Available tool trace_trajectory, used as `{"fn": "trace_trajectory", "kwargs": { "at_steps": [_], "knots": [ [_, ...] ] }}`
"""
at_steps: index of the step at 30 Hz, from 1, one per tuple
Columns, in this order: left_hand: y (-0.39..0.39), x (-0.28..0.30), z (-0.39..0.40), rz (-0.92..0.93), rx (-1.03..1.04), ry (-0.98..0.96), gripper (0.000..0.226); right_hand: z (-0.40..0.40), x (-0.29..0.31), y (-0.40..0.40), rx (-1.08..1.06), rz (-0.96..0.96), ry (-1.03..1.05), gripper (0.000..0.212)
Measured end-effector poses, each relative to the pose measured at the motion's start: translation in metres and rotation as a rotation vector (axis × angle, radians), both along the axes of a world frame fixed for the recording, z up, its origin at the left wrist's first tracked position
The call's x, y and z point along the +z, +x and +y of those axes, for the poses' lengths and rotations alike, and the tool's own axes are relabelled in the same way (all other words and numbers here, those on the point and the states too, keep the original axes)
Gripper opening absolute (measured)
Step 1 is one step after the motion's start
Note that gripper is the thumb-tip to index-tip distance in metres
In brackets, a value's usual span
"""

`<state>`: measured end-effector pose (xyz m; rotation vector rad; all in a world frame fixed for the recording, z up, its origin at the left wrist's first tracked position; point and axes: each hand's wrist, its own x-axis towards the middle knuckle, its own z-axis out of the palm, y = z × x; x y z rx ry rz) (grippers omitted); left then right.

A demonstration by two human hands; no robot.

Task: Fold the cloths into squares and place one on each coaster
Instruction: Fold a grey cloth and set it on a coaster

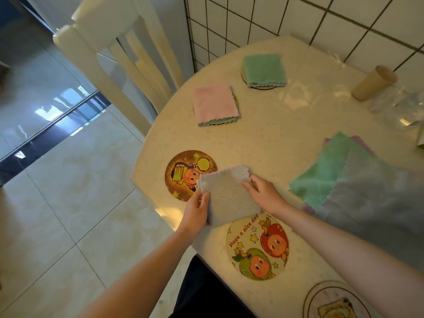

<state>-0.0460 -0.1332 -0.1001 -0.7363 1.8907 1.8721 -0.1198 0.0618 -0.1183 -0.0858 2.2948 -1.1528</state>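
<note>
So the round table (263,143) takes up most of the view, pushed against a tiled wall with a cream chair (119,53) at its far-left side. On the right there's a loose pile of unfolded cloths (358,187), green and grey on top with a purple edge peeking out. Further back two are already sorted: a green folded cloth (263,68) sitting on a coaster, and a pink folded cloth (214,105) covering another one almost fully. Two coasters near the person are bare, the orange coaster (183,174) and the "Have a nice day" coaster (258,247), plus a third one (332,301) at the bottom edge. Looks to me like the folding of the grey cloth (228,196) is basically done and we're at the placing step: it's a square, overlapping the edges of both bare coasters. Next move needs a slide or lift onto one of them, squarely centred, without the layers popping open. Left hand (197,210) pinches the cloth's left edge, thumb on top; right hand (263,193) presses fingertips on the right edge, fingers close together. Both forearms reach in from below.
</note>
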Motion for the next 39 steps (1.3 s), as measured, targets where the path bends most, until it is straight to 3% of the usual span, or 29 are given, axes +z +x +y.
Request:
{"fn": "trace_trajectory", "kwargs": {
  "at_steps": [4,12,14,17,20,26,31,34,39],
  "knots": [
    [-0.001,-0.007,0.002,-0.016,0.078,-0.026,0.024,-0.009,-0.006,-0.006,-0.019,0.035,0.080,0.022],
    [-0.009,-0.016,0.002,-0.156,0.060,-0.254,0.024,-0.015,-0.013,-0.012,-0.033,0.012,0.290,0.032],
    [-0.006,-0.015,0.000,-0.041,-0.028,-0.493,0.023,-0.017,-0.008,-0.011,-0.015,0.058,0.355,0.032],
    [-0.002,-0.017,-0.010,0.267,-0.412,-1.087,0.060,-0.018,-0.002,-0.010,0.035,0.131,0.444,0.027],
    [0.000,-0.023,-0.019,0.318,-0.651,-1.277,0.069,-0.017,0.002,-0.009,0.042,0.161,0.505,0.031],
    [0.003,-0.023,-0.016,0.102,-0.590,-0.982,0.083,-0.024,0.005,-0.006,-0.058,0.106,0.530,0.041],
    [-0.007,-0.010,-0.003,-0.085,-0.322,-0.597,0.088,-0.032,0.009,-0.010,-0.210,-0.083,0.428,0.049],
    [-0.012,-0.009,0.001,-0.203,-0.020,-0.352,0.092,-0.033,0.012,-0.017,-0.274,-0.200,0.371,0.053],
    [-0.013,-0.010,0.000,-0.396,0.326,-0.060,0.057,-0.030,0.019,-0.024,-0.300,-0.309,0.275,0.047]
  ]
}}
